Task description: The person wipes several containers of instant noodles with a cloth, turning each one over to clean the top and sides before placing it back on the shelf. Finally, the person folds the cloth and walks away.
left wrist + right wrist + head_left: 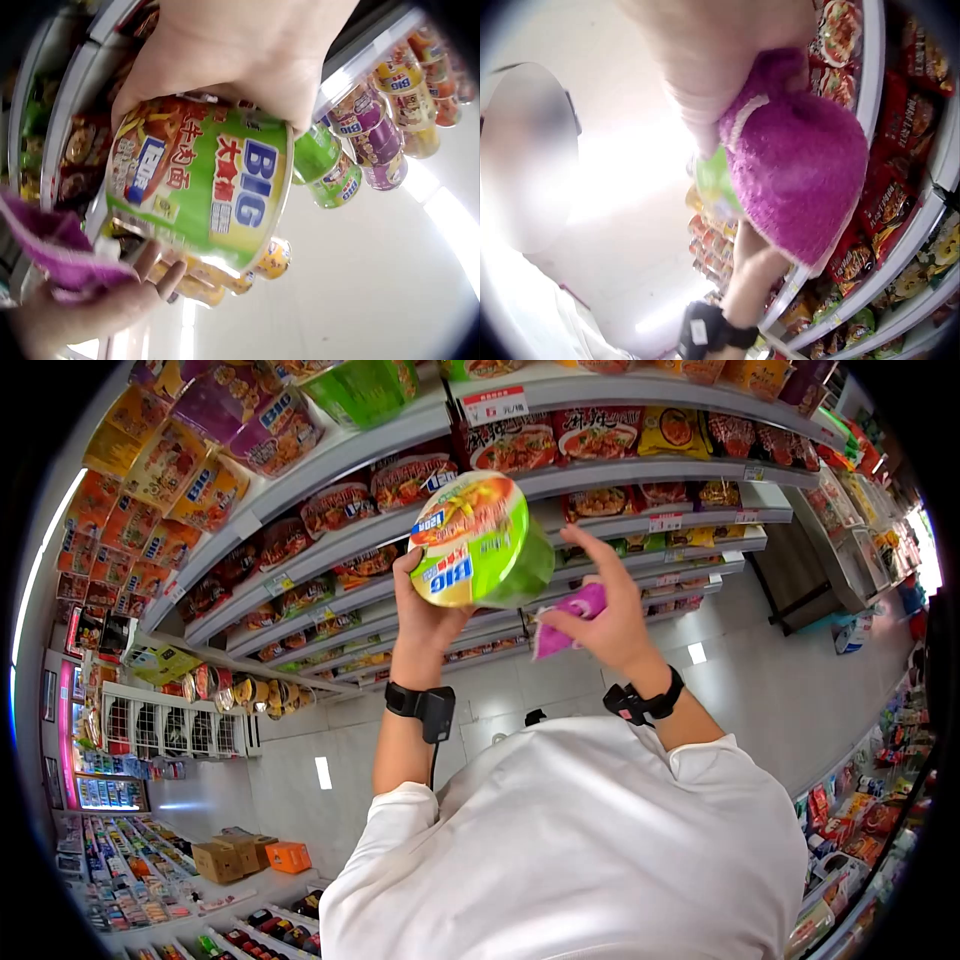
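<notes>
My left hand (428, 622) grips a green instant noodle cup (500, 555) marked BIG, lifted in front of the shelves. The cup is tilted, and its printed side shows large in the left wrist view, the fingers around one end (217, 184). A purple cloth (574, 616) is pinched in my right hand (622, 622), just right of the cup. In the right wrist view the cloth (802, 165) hangs bunched from the hand and overlaps part of the cup. Some right fingers extend close to the cup's side.
Curved shelves (560, 482) ahead carry rows of packaged noodles. More noodle cups (205, 485) are stacked at the upper left, with a green cup (365, 395) on the top shelf. Cardboard boxes (230, 857) stand at the lower left. Other goods (855, 830) line the right side.
</notes>
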Tool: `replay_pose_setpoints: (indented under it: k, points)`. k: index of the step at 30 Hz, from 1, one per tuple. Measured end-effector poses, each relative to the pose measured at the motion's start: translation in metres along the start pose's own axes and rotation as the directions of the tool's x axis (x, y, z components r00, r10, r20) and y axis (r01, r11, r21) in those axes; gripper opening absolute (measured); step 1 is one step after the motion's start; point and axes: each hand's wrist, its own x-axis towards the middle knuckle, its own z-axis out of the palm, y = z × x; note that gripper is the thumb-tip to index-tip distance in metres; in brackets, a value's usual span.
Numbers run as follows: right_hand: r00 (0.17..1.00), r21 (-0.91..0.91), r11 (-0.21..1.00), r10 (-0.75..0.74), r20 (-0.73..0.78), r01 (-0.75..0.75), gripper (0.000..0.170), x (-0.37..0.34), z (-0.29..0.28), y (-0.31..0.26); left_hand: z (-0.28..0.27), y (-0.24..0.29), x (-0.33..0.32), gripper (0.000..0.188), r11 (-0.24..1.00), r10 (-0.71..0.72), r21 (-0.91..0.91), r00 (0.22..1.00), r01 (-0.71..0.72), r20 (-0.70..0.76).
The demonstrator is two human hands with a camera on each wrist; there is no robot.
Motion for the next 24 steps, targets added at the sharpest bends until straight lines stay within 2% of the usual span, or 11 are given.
replay_pose_setpoints:
  k: [2,3,5,6,7,9,11,15,17,20,24]
  points:
    - [0.930,0.362,0.863,0.280,0.237,-0.352,0.065,-0.002,-0.019,0.013,-0.008,0.005,-0.010,0.061,0.982,-0.032,0.185,0.999,0.039,-0.043]
    - [0.909,0.642,0.649,0.226,0.349,-0.408,0.061,-0.007,-0.003,0.040,-0.033,0.017,-0.011,0.062,0.957,-0.189,0.215,0.981,0.194,-0.045]
    - [0.671,0.492,0.482,0.335,0.661,-0.725,0.064,-0.007,-0.015,0.035,-0.005,0.015,-0.028,0.065,0.871,-0.261,0.390,0.954,0.297,-0.145]
    - [0.686,0.479,0.533,0.303,0.661,-0.697,0.064,-0.008,-0.009,0.035,0.010,0.015,-0.030,0.068,0.817,-0.335,0.469,0.938,0.337,-0.090]
    - [0.699,0.467,0.581,0.270,0.662,-0.666,0.065,-0.010,-0.001,0.034,0.012,0.008,-0.025,0.071,0.824,-0.416,0.466,0.903,0.323,0.109]
    - [0.660,0.417,0.572,0.320,0.680,-0.707,0.064,-0.023,0.010,0.039,0.006,0.008,-0.015,0.072,0.742,-0.497,0.592,0.851,0.313,0.172]
    - [0.513,0.465,0.222,0.454,0.729,-0.857,0.056,-0.027,0.014,0.024,0.001,0.003,-0.012,0.073,0.716,-0.464,0.640,0.875,0.280,0.136]
    - [0.503,0.599,0.066,0.619,0.603,-0.798,0.058,-0.036,0.023,0.029,-0.023,-0.012,-0.008,0.086,0.837,-0.281,0.490,0.960,0.245,0.001]
    - [0.518,0.654,0.043,0.650,0.556,-0.755,0.060,-0.035,0.027,0.030,-0.050,-0.029,-0.004,0.089,0.865,-0.192,0.470,0.981,0.178,-0.018]
    - [0.625,0.781,0.139,0.690,0.365,-0.609,0.064,-0.049,0.043,0.054,-0.040,-0.058,-0.028,0.083,0.848,-0.272,0.437,0.954,0.300,-0.127]
    - [0.645,0.690,0.325,0.716,0.267,-0.647,0.071,-0.056,0.060,0.042,-0.040,-0.085,-0.027,0.069,0.923,-0.051,0.372,0.991,0.094,-0.125]
